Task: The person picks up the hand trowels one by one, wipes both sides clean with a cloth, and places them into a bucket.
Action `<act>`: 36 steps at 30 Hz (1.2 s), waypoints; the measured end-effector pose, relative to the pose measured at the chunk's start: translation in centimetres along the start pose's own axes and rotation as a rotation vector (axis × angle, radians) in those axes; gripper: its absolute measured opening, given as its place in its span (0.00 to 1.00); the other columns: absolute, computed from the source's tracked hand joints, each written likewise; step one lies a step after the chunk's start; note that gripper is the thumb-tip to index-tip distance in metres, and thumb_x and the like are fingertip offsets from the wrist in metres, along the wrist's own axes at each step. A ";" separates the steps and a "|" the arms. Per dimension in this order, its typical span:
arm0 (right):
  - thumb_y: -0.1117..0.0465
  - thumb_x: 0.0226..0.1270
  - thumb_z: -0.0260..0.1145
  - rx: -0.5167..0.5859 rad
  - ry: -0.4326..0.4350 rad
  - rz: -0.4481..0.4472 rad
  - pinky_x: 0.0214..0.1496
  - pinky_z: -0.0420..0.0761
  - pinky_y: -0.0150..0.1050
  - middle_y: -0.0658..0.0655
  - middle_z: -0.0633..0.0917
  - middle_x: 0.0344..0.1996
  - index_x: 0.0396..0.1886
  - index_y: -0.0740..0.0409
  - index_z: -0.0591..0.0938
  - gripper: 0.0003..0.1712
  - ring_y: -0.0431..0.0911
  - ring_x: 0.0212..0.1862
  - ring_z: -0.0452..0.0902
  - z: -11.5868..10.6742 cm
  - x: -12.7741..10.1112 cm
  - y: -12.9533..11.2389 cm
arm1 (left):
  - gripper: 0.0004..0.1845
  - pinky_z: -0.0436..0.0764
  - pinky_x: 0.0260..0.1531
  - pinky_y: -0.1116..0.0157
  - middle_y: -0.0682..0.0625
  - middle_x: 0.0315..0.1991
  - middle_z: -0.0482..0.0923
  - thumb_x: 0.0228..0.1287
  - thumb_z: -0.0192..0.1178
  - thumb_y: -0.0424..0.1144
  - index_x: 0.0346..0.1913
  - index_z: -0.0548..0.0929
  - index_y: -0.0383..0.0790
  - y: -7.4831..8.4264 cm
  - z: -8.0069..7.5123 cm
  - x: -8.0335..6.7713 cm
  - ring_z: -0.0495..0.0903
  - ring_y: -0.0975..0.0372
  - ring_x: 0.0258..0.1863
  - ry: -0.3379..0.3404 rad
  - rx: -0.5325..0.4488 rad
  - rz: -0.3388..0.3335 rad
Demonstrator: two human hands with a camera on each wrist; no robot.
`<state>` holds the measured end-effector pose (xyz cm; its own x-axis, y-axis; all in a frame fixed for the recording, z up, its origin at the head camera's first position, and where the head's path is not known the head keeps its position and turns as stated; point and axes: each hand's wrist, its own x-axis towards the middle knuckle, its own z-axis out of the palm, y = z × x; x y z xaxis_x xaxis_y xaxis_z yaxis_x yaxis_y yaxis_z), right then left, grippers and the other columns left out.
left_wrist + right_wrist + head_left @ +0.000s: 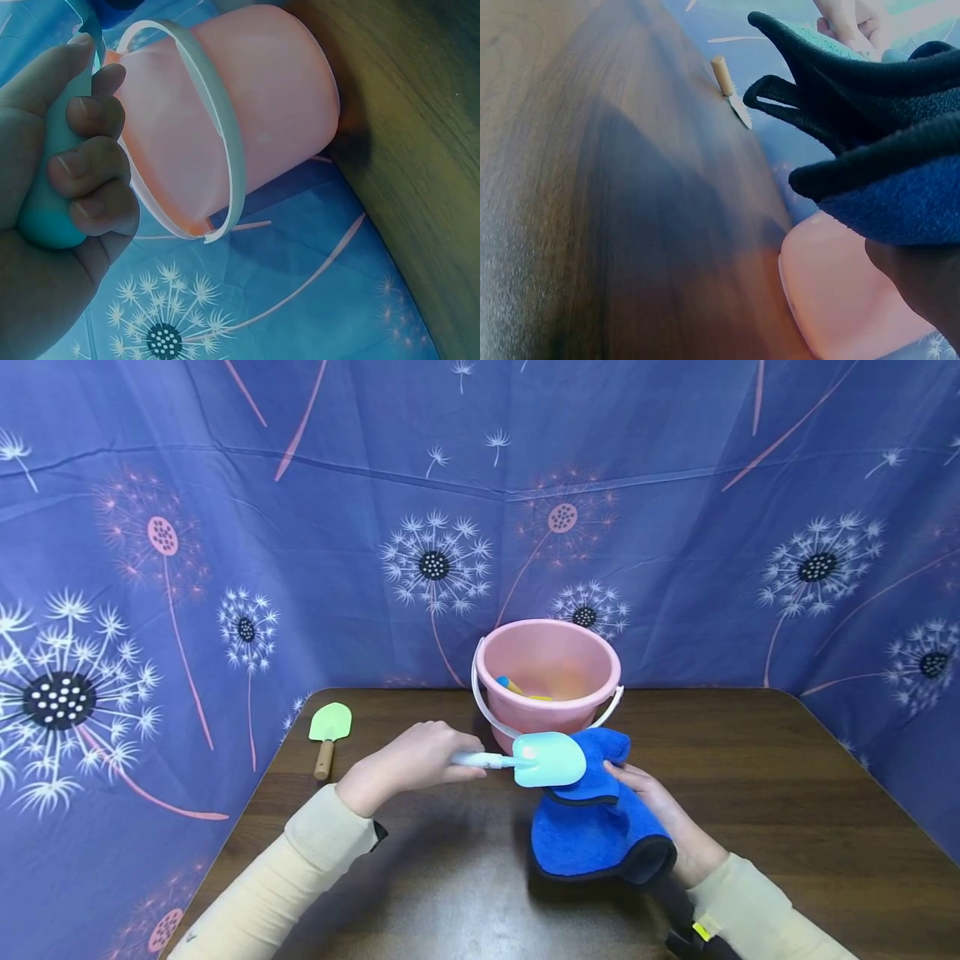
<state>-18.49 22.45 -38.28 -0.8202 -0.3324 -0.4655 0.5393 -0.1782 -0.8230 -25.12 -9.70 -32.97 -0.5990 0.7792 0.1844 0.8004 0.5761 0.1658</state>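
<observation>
While the left hand (pixel 408 766) curls all its fingers (pixel 90 161) tight round the handle of a pale teal toy shovel (pixel 536 759), the right hand (pixel 667 822) holds a blue cloth (pixel 596 822) from below, thumb on top of it near the shovel; how far its other fingers close under the cloth cannot be told. Shovel blade points right and lies against the upper fold of the cloth, near the middle of the dark wooden table (pixel 787 793), just in front of the bucket.

Pink bucket (pixel 551 681) stands upright just behind the shovel and cloth, at the far middle of the table, its white bail handle (pixel 487 714) swung down over the near side. Inside it, a small toy with yellow and blue parts (pixel 517 687) rests on the left of the bottom; what it is cannot be told. The bucket blocks the way straight ahead of the shovel.

A green shovel with a wooden handle (pixel 328 735) lies flat at the far left edge, well apart from both hands. Blue dandelion-print fabric (pixel 225 568) backs the table on the far side and both sides. Cream sleeves cover both forearms.
</observation>
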 end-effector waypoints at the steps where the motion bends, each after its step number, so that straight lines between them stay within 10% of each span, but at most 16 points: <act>1: 0.32 0.65 0.49 -0.002 0.007 0.000 0.62 0.64 0.62 0.62 0.47 0.73 0.74 0.46 0.33 0.52 0.65 0.70 0.48 -0.1 -0.1 0.0 | 0.06 0.67 0.21 0.69 0.64 0.18 0.69 0.59 0.64 0.50 0.32 0.81 0.54 0.0 0.0 -0.1 0.66 0.69 0.17 0.000 -0.002 0.000; 13: 0.33 0.67 0.46 0.001 -0.029 -0.017 0.62 0.65 0.59 0.61 0.48 0.72 0.74 0.44 0.33 0.49 0.61 0.67 0.57 -0.6 -0.6 -0.6 | 0.07 0.68 0.20 0.70 0.64 0.18 0.68 0.59 0.63 0.50 0.31 0.81 0.54 -0.6 0.3 -0.7 0.66 0.70 0.18 0.005 -0.011 -0.012; 36: 0.33 0.68 0.46 -0.030 0.032 -0.016 0.63 0.60 0.64 0.62 0.41 0.74 0.73 0.43 0.26 0.50 0.66 0.71 0.44 -2.0 -1.6 -1.3 | 0.08 0.66 0.18 0.70 0.65 0.16 0.65 0.57 0.65 0.51 0.29 0.80 0.53 -1.4 0.3 -1.9 0.64 0.70 0.16 0.022 -0.007 -0.046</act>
<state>-18.28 25.04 -37.13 -0.8345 -0.2996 -0.4624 0.5208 -0.1553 -0.8394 -25.15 -11.91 -33.86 -0.6357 0.7463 0.1972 0.7718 0.6095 0.1814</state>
